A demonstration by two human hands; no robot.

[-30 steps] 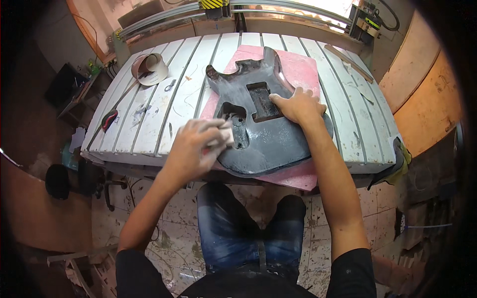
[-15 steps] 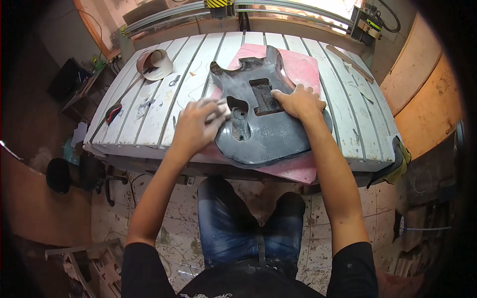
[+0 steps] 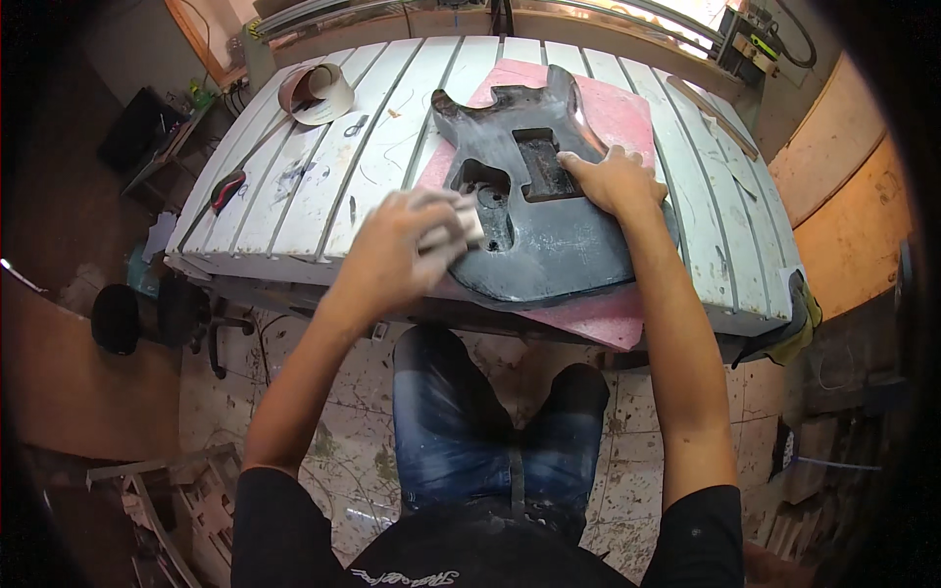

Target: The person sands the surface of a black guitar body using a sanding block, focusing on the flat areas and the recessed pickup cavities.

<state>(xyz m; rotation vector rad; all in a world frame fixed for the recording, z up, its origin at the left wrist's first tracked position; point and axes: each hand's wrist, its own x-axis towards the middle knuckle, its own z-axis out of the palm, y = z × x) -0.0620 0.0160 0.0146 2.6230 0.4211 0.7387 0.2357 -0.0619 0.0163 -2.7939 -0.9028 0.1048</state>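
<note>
A dark grey electric guitar body (image 3: pixel 564 250) with scuffed, dusty surfaces lies flat on a pink foam sheet (image 3: pixel 627 122). Cut-out cavities are open in its upper face. My left hand (image 3: pixel 402 240), slightly blurred, grips a small whitish sanding block (image 3: pixel 472 224) against the body's left edge, beside the cavity there. Pale dust coats those fingers. On the body's right side rests my right hand (image 3: pixel 618 181), its fingers spread over the edge and its thumb by the central rectangular cavity.
The white slatted table (image 3: pixel 284 220) carries a curled roll of sandpaper (image 3: pixel 338 98), a red-and-black-handled tool (image 3: pixel 227 188) at left and a wooden strip (image 3: pixel 711 116) at right. A machine rail (image 3: pixel 627 27) spans the back. A cloth (image 3: pixel 806 318) hangs at the right corner.
My left hand has slid the sanding block toward me along the guitar body's left edge. The right hand keeps its place on the body. The whole view has shifted slightly.
</note>
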